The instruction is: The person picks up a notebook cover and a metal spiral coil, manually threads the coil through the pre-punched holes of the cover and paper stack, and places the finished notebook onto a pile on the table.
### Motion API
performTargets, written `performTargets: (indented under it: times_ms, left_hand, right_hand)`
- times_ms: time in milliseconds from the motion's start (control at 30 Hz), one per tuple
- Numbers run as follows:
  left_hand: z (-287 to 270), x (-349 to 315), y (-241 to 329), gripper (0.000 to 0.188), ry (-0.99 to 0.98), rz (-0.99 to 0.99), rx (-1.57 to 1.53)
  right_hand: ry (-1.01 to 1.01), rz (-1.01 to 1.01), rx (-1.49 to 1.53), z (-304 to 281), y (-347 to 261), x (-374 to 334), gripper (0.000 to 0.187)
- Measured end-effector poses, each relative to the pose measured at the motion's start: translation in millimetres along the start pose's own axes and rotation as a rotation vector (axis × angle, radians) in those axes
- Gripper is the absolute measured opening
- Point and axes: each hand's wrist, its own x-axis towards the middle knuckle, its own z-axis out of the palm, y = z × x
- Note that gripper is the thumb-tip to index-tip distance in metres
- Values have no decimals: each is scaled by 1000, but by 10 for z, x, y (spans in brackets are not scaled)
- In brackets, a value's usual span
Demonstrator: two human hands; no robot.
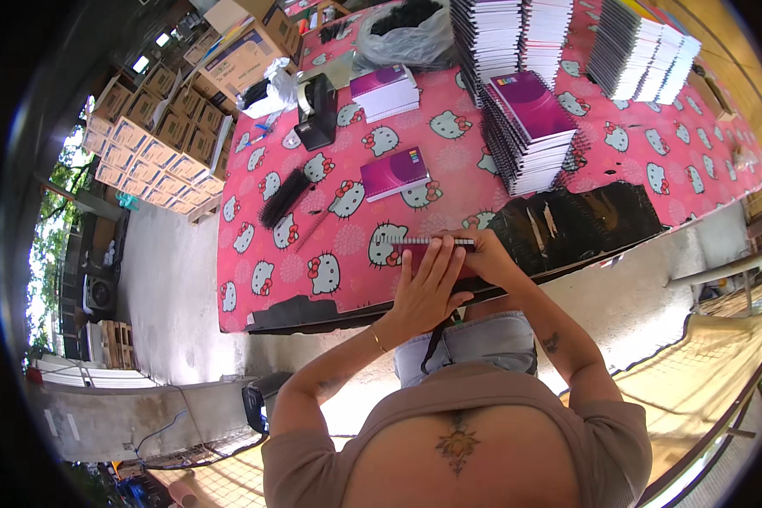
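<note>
Spiral notebook [415, 251], purple cover, one: sits at the middle of the near edge of the pink counter [356, 296], coil toward the far edge; whether it touches the surface cannot be told; left hand [427, 284], fingers extended and laid flat across the cover; right hand [489, 258], fingers gripping the notebook's right end; purple booklet [395, 175], one, lies beyond the fingers; stack of coil-bound notebooks [529, 140], stands right of the booklet; black tape dispenser [316, 118], stands toward the far left corner.
</note>
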Motion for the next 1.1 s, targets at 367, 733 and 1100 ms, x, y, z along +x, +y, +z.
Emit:
performTargets:
  times_ms: [367,733,1100]
  left_hand:
    - [-229,499,-332,34,174,-48,-102]
    - [-246,508,-252,20,201,-113,-278]
    - [-451,544,-248,22,127,-91,-280]
  right_hand:
    - [75,-295,-212,-144,-216,13,35]
    - [-65,-30,-95,-544,-463,-60,18]
    - [79,-224,-460,-352,-544,0,13]
